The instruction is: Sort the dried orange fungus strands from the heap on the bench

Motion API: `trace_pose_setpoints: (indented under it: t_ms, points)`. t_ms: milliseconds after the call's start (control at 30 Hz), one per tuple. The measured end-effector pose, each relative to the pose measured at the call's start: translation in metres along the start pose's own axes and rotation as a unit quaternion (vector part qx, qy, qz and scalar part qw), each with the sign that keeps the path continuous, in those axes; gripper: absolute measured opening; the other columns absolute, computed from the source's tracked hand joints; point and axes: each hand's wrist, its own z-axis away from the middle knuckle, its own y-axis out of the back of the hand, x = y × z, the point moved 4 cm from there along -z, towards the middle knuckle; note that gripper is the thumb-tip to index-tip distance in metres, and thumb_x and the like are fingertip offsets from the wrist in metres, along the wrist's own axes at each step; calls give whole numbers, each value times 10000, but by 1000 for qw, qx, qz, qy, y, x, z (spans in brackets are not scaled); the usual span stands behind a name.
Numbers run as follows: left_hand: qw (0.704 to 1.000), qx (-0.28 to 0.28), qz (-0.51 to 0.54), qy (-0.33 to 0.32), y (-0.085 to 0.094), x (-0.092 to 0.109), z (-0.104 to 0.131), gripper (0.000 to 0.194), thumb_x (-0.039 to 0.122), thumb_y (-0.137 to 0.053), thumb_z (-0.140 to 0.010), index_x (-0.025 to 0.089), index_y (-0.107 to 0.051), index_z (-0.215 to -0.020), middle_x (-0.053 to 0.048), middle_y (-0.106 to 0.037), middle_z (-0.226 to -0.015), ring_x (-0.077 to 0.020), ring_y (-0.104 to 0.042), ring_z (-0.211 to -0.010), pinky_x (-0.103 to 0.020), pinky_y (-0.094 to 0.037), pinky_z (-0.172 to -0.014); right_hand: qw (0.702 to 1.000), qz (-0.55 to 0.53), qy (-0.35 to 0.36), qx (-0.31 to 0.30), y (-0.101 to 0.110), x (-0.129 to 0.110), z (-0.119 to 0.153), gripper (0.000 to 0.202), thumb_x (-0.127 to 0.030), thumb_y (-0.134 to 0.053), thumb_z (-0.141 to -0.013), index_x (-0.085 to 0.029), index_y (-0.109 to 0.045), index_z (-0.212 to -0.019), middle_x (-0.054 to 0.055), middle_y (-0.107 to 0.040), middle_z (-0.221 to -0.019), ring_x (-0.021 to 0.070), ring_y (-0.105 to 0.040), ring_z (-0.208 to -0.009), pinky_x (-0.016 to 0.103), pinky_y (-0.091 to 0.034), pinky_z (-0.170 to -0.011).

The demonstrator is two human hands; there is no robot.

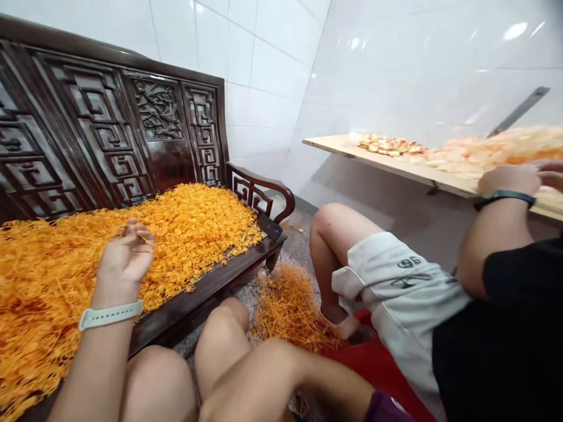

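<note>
My left hand [126, 255] is raised over the near part of a broad heap of thin orange strands [197, 223]. Its palm is turned up and its fingers are curled in, with a thin orange strand [143, 238] showing at the fingertips. The heap covers the seat of a dark carved wooden bench [171, 158]. My right arm [281, 369] is bent across my lap, and its hand lies out of sight below the picture's bottom edge.
Another person in light shorts [396, 275] sits at the right, a hand [510, 179] at a wooden board [325, 142] bearing pale pieces. A dark phone [269, 227] rests at the bench's end. More orange strands [285, 305] lie piled on the floor near a red surface [373, 357].
</note>
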Motion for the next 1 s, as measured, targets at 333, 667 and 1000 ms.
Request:
trace_pose_setpoints:
  t_ms: [333,667,1000]
  points:
    - [976,-173,-122,53,-32,-12,54,186,12,-503,-803,165,-561,-890,14,-545,-687,-81,-431,-461,-209,-379,-427,866,-437,-243,-7,15,-2,-7,329,-350,-711,-928,-194,-629,-1206,70,-733,-1116,117,-659,-725,245,-538,-655]
    - [878,-363,-238,201,-94,-48,93,100,120,-522,-674,193,-458,-649,82,-172,-473,-76,-138,-397,-209,-188,-392,929,-312,-190,61,58,-5,-10,210,-202,-740,-875,-185,-628,-1052,21,-677,-908,93,-586,-666,219,-460,-593]
    - [444,-536,-715,70,-80,-131,125,106,209,-545,-745,202,-521,-642,-36,-536,-663,-156,-426,-590,-325,-368,-586,985,-129,-52,104,86,2,-15,356,-391,-772,-903,-275,-679,-1226,71,-718,-1298,228,-671,-1203,419,-550,-1047]
